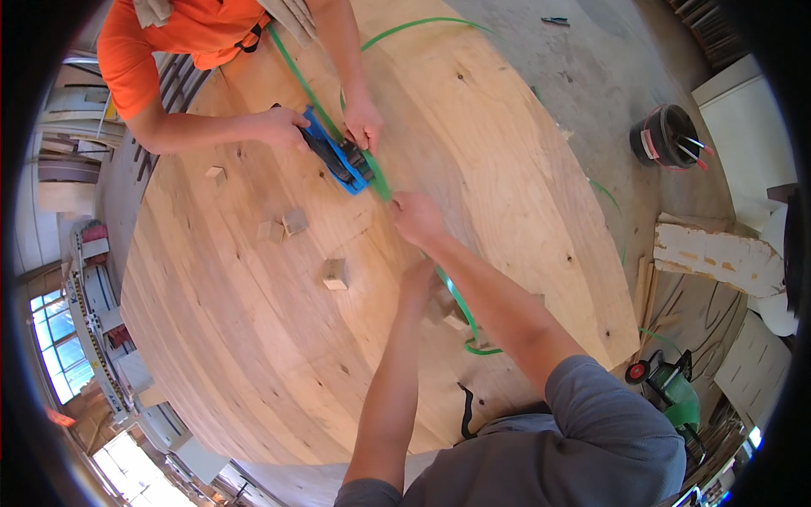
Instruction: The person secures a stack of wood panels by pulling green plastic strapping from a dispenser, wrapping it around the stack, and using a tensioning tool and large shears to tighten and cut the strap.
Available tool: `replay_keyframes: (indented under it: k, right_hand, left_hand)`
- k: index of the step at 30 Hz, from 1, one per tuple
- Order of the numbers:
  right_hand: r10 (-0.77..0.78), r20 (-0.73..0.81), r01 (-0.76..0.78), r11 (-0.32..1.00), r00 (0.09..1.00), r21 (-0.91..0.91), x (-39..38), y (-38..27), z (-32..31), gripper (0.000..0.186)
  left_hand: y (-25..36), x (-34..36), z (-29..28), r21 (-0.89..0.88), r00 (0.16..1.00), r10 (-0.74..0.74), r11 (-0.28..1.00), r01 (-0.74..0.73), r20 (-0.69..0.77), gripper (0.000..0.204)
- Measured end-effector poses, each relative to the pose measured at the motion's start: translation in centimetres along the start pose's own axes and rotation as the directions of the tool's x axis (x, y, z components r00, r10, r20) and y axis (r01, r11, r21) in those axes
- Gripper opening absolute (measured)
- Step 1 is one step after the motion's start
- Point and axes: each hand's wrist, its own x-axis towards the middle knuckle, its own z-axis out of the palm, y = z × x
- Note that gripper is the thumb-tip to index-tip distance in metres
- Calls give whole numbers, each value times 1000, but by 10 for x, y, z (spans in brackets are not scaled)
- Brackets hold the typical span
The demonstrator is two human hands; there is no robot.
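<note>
My right hand pinches a green strap just on my side of a blue-and-black strapping tool. The strap runs on beneath my forearm and curls on the wood nearer to me. Close below, my left hand is by the strap and some wooden blocks; it is smeared by motion, and its fingers are hard to make out. Across from me, a person in an orange shirt grips the tool with one hand and touches the strap at its head with the other.
The large plywood panel bears several loose wooden blocks. Another length of green strap arcs over its far side. To the right, a black bucket with tools and pliers are on the floor. A green strap cart stands lower right.
</note>
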Motion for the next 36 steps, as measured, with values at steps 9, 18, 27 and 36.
replay_keyframes:
  k: [9, 18, 27, 36]
  right_hand:
    - [28, 14, -31, 977, 1000, 211, 46, -4, -3, 24]
    - [54, 75, -58, 997, 996, 52, 71, 1, 10, 24]
    - [-87, 299, 179, 939, 950, -293, 79, 1, -3, 25]
    - [-155, 100, 169, 974, 983, -152, 71, 16, -3, 27]
  left_hand:
    - [-4, 4, 2, 39, 1000, -12, 999, 13, -26, 22]
    - [-8, 6, 1, 1, 1000, 21, 1000, -21, -21, 19]
    - [-13, 8, 1, 49, 998, 33, 998, -30, -51, 19]
    - [84, 73, -48, 687, 728, 644, 640, -343, -236, 31]
